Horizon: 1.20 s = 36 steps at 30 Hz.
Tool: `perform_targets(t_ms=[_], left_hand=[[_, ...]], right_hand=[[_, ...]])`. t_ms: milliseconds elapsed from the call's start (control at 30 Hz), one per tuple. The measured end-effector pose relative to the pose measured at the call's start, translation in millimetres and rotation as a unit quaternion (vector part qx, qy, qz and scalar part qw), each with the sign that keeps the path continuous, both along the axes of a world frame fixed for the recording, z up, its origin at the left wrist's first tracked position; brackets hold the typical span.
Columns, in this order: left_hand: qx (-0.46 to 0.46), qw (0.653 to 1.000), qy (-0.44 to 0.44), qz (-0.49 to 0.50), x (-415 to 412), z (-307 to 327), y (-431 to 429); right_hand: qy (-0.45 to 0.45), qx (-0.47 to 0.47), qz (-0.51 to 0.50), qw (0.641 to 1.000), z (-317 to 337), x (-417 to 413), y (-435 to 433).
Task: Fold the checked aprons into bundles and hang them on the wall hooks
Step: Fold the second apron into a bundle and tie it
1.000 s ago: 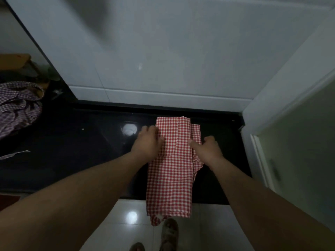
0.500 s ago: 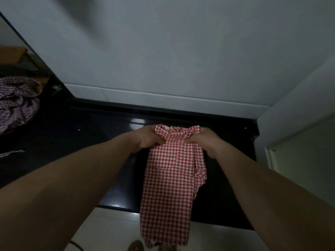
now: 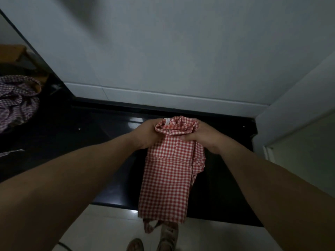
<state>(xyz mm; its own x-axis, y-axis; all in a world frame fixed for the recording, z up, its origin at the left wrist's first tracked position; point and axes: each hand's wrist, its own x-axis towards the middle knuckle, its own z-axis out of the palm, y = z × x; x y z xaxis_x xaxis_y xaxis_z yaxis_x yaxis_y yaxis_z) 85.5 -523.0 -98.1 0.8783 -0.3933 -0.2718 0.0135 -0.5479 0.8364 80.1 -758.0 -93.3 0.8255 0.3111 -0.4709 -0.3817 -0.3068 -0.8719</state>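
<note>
A red and white checked apron, folded into a long strip, lies on the black counter and hangs over its front edge. Its far end is gathered into a crumpled roll. My left hand grips that roll from the left, and my right hand grips it from the right. A strap dangles below the strip's lower edge. No wall hook is in sight.
A heap of purple checked aprons lies at the far left of the counter. A white tiled wall rises behind the counter, and a white door frame stands at the right. My feet in sandals show on the pale floor.
The apron lay flat under both hands a second ago. Both hands have since bunched its far end into a roll and drawn it slightly toward me.
</note>
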Motion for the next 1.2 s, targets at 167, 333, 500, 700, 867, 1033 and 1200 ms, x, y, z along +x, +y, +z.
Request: perform_targets(t_ms=[167,333,500,700,867,1033,1200], left_hand=[[0.106,0.972,-0.209,-0.028,0.4,-7.8,14.8],[0.253,0.903,-0.315,-0.148,-4.2,-18.3,50.7],[0.319,0.896,-0.246,-0.185,-17.0,-14.1,51.3],[0.235,0.924,-0.301,-0.027,-44.5,6.6,24.6],[0.269,0.911,-0.302,-0.082,-108.8,-20.0,22.7],[0.309,0.896,-0.279,-0.155,-106.7,-45.1,17.1],[0.354,0.867,-0.267,-0.226,-78.6,-34.0,22.3]], right_hand=[[-0.262,-0.204,-0.015,0.943,7.0,4.2,9.3],[-0.453,-0.314,0.14,0.823,-20.4,-33.0,-2.7],[-0.453,-0.408,0.209,0.765,-42.6,-47.3,-5.7],[-0.238,-0.341,0.146,0.898,-36.1,-34.9,2.0],[-0.063,-0.315,0.188,0.928,-7.7,2.9,7.9],[-0.076,-0.401,0.336,0.849,5.4,19.7,45.3],[-0.057,-0.361,0.157,0.917,-13.1,20.2,34.8]])
